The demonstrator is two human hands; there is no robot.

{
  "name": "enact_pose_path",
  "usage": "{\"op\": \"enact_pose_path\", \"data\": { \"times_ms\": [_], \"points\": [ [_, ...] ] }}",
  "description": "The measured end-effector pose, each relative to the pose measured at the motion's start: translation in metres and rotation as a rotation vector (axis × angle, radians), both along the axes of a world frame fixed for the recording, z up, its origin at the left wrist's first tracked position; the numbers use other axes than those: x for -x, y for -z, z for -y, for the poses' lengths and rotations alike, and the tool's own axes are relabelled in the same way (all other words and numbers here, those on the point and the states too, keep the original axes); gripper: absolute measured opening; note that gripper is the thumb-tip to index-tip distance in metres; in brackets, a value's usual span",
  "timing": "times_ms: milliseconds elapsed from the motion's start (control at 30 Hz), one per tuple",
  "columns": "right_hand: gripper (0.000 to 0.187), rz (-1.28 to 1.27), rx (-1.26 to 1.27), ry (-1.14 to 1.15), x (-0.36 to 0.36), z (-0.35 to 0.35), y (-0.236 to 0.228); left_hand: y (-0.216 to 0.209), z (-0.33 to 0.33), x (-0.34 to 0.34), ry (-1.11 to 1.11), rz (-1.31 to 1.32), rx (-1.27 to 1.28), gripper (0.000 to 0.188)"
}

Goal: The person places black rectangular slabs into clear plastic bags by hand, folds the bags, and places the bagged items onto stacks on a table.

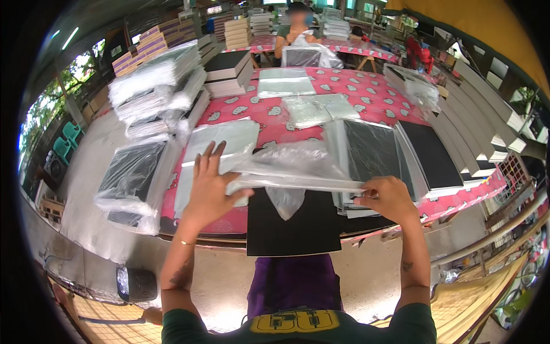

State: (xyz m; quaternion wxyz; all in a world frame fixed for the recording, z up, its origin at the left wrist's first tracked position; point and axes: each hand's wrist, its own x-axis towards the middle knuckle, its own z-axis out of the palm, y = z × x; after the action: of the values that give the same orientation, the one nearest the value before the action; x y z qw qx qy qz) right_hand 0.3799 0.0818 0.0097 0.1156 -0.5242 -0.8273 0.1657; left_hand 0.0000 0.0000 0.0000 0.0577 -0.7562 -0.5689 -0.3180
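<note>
A clear plastic bag (pixel 298 163) stretches between my hands above the near edge of the table, its long edge drawn nearly straight and a corner hanging down. My right hand (pixel 391 198) is closed on the bag's right end, thumb and fingers pinched. At the other end my left hand (pixel 206 192) has its fingers spread, with the bag's edge between forefinger and thumb. Below the bag lies a flat black-covered book (pixel 293 229), jutting over the table edge towards me; the bag partly hides it. Flat plastic sheets or bags (pixel 217 152) lie by my left hand.
Bagged books stand in a tall pile (pixel 157 92) at the left, with a bagged black book (pixel 134 175) nearer. Black books (pixel 427 152) and high stacks (pixel 475 114) line the right. The pink patterned tablecloth (pixel 229 109) shows between. Across, a person (pixel 298 34) handles plastic.
</note>
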Motion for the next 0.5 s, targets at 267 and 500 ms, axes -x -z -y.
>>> {"op": "enact_pose_path", "data": {
  "times_ms": [267, 500],
  "points": [
    [0.032, -1.834, 0.854, -0.319, 0.009, 0.011, 0.025, -0.038, 0.037, -0.034, 0.427, 0.684, 0.575, 0.025],
    [0.042, -0.843, 0.404, -1.000, 0.008, -0.004, 0.065, -0.036, 0.034, -0.059, 0.150, 1.584, 0.404, 0.034]
  ]
}}
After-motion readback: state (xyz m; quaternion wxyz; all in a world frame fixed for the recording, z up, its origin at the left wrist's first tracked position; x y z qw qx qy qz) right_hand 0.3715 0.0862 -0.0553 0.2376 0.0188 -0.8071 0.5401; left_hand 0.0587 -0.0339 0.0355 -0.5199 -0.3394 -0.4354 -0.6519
